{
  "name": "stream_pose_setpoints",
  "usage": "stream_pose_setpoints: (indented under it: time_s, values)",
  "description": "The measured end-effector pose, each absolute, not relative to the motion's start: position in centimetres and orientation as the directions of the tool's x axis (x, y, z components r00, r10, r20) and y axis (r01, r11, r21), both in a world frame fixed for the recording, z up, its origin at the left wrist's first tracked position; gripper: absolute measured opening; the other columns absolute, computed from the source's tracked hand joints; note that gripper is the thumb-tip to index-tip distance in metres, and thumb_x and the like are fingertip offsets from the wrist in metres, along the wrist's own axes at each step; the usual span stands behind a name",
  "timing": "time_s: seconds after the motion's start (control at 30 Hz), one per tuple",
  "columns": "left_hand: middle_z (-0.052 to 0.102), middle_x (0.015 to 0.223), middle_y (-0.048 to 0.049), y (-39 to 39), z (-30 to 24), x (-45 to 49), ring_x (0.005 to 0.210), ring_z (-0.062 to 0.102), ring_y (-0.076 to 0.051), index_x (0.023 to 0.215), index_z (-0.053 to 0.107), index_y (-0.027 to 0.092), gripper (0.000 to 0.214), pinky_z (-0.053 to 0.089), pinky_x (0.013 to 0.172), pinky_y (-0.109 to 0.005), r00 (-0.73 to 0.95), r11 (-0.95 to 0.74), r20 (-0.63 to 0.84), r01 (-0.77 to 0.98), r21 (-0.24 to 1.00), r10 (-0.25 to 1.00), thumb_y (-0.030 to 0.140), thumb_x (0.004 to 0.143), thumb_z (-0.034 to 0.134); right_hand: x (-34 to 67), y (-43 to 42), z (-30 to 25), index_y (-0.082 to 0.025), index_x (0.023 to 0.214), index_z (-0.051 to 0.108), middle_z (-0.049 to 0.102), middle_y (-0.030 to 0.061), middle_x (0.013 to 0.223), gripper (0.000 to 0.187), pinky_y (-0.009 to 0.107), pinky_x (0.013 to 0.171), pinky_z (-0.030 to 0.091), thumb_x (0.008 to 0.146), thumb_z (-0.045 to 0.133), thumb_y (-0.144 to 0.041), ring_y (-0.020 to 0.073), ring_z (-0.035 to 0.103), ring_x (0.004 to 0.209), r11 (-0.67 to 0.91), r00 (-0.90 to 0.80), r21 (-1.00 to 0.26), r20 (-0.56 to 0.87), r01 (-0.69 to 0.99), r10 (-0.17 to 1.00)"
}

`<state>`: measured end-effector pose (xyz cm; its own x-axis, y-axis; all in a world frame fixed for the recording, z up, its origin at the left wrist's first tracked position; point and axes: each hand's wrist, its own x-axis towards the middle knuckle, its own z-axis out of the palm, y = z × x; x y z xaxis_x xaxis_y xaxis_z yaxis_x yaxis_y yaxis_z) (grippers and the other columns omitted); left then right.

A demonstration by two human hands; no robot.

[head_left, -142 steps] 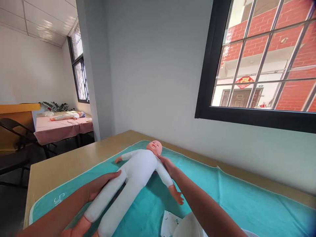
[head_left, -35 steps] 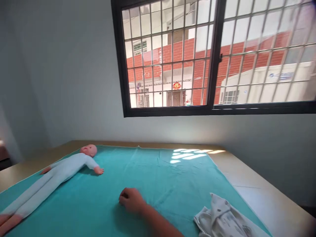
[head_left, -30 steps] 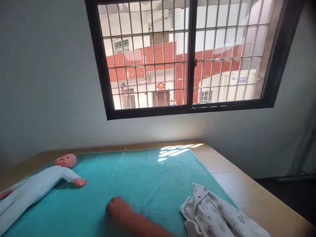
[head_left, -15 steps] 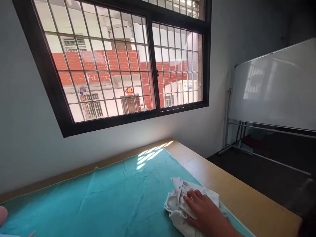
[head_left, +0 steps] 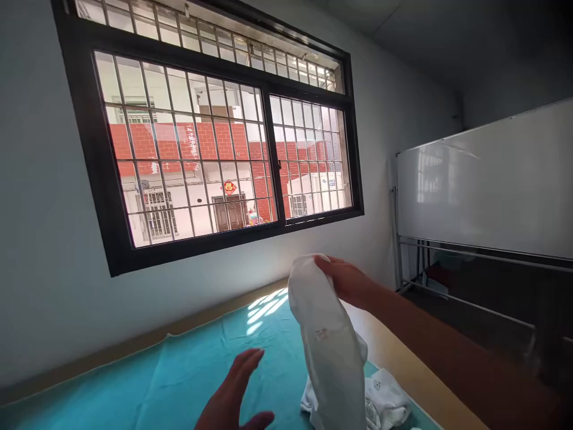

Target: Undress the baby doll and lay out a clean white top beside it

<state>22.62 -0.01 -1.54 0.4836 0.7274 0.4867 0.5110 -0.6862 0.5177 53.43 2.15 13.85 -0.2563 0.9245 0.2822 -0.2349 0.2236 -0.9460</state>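
Observation:
My right hand (head_left: 344,279) pinches the upper end of a white cloth item (head_left: 324,340), which looks like a small garment, and holds it up above the table. The item hangs down in a long fold with a small faint pinkish mark on it. Below and behind it lies a crumpled white printed cloth (head_left: 387,397), partly hidden. To the left of the hanging item, my left hand (head_left: 237,394) is open, thumb and fingers apart, touching nothing.
A turquoise cloth (head_left: 192,382) covers much of the wooden table (head_left: 380,337), with sunlit stripes at its far corner. Behind the table stands a wall with a barred, black-framed window (head_left: 273,155). A whiteboard (head_left: 487,191) on a wheeled stand is at the right.
My right hand has risen from the crumpled white cloth, lifting a white piece up. My left hand has come in from the left edge towards the middle. The view has tilted upwards.

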Motion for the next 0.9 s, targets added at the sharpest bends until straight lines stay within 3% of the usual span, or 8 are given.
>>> stream_pose_setpoints:
  time_s: [0.07, 0.17, 0.33, 0.53, 0.63, 0.73, 0.83, 0.9]
  values:
    - [0.047, 0.146, -0.0077, 1.5, 1.2, 24.1, 0.13, 0.05, -0.03, 0.141, 0.039, 0.036, 0.077, 0.05, 0.1, -0.042, 0.395, -0.551, 0.411, 0.365, 0.75, 0.821, 0.046, 0.074, 0.073, 50.8, 2.4, 17.1, -0.019, 0.091, 0.065, 0.063, -0.0005, 0.079, 0.032, 0.024, 0.067, 0.048, 0.079, 0.071, -0.048, 0.013, 0.059, 0.073, 0.234, -0.299, -0.916, 0.335, -0.325, 0.894]
    - [0.061, 0.131, -0.0122, 2.4, 5.0, 25.5, 0.119, 0.057, -0.032, 0.14, 0.041, 0.026, 0.083, 0.053, 0.091, -0.042, 0.447, -0.403, 0.32, 0.101, 0.91, 0.835, 0.051, 0.068, 0.076, 46.9, 2.3, 21.0, -0.019, 0.087, 0.065, 0.063, -0.001, 0.075, 0.03, 0.025, 0.068, 0.051, 0.078, 0.074, -0.045, 0.0124, 0.059, 0.071, 0.27, -0.385, -0.876, 0.427, -0.399, 0.818]
    - [0.073, 0.097, -0.0096, 3.1, 7.5, 23.7, 0.089, 0.067, -0.029, 0.107, 0.065, 0.018, 0.063, 0.055, 0.072, -0.037, 0.277, -0.349, 0.318, 0.07, 0.934, 0.907, 0.051, 0.057, 0.082, 43.5, 1.7, 26.0, -0.021, 0.092, 0.064, 0.063, -0.0008, 0.075, 0.028, 0.025, 0.071, 0.051, 0.087, 0.061, -0.049, 0.0133, 0.061, 0.076, 0.405, -0.436, -0.779, 0.611, -0.479, 0.661]
    - [0.069, 0.072, -0.0014, 0.9, 9.8, 16.1, 0.062, 0.062, -0.017, 0.087, 0.059, 0.019, 0.05, 0.049, 0.055, -0.026, -0.17, -0.29, 0.319, 0.174, 0.941, 0.932, 0.064, 0.068, 0.067, 44.8, 2.5, 25.5, -0.021, 0.1, 0.065, 0.064, 0.0011, 0.082, 0.026, 0.027, 0.074, 0.051, 0.09, 0.058, -0.044, 0.015, 0.06, 0.08, 0.491, -0.334, -0.726, 0.67, -0.482, 0.663]
    - [0.068, 0.073, 0.0012, -1.6, 12.3, 12.8, 0.062, 0.059, -0.015, 0.089, 0.059, 0.021, 0.042, 0.045, 0.053, -0.022, -0.358, -0.25, 0.382, 0.364, 0.897, 0.852, 0.062, 0.077, 0.059, 47.5, 3.3, 22.6, -0.019, 0.083, 0.063, 0.062, -0.0013, 0.076, 0.02, 0.023, 0.063, 0.047, 0.086, 0.064, -0.039, 0.011, 0.057, 0.069, 0.469, -0.337, -0.762, 0.629, -0.447, 0.701]
    - [0.068, 0.077, 0.0029, -3.4, 14.6, 11.1, 0.065, 0.059, -0.015, 0.089, 0.061, 0.025, 0.029, 0.041, 0.052, -0.021, -0.384, -0.194, 0.465, 0.565, 0.802, 0.798, 0.052, 0.082, 0.055, 48.8, 4.0, 19.1, -0.017, 0.064, 0.053, 0.06, -0.0019, 0.069, 0.032, 0.022, 0.055, 0.042, 0.077, 0.074, -0.036, 0.0087, 0.054, 0.059, 0.413, -0.627, -0.876, 0.472, -0.25, 0.62]
    - [0.068, 0.075, 0.0035, -4.1, 16.3, 11.6, 0.067, 0.059, -0.016, 0.09, 0.063, 0.027, 0.021, 0.041, 0.057, -0.023, -0.166, -0.251, 0.538, 0.746, 0.616, 0.826, 0.042, 0.086, 0.048, 45.5, 3.5, 15.9, -0.015, 0.087, 0.061, 0.069, 0.0073, 0.092, 0.03, 0.033, 0.072, 0.051, 0.081, 0.07, -0.042, 0.0175, 0.065, 0.081, 0.47, -0.728, -0.878, 0.26, 0.096, 0.634]
    - [0.068, 0.076, 0.0032, -4.2, 17.2, 12.9, 0.069, 0.059, -0.016, 0.09, 0.064, 0.027, 0.022, 0.04, 0.062, -0.025, 0.066, -0.354, 0.572, 0.841, 0.409, 0.817, 0.037, 0.087, 0.044, 41.2, 2.4, 14.5, -0.019, 0.11, 0.058, 0.063, 0.0083, 0.119, 0.042, 0.038, 0.092, 0.048, 0.077, 0.074, -0.04, 0.0195, 0.06, 0.108, 0.571, -0.707, -0.813, 0.334, 0.119, 0.623]
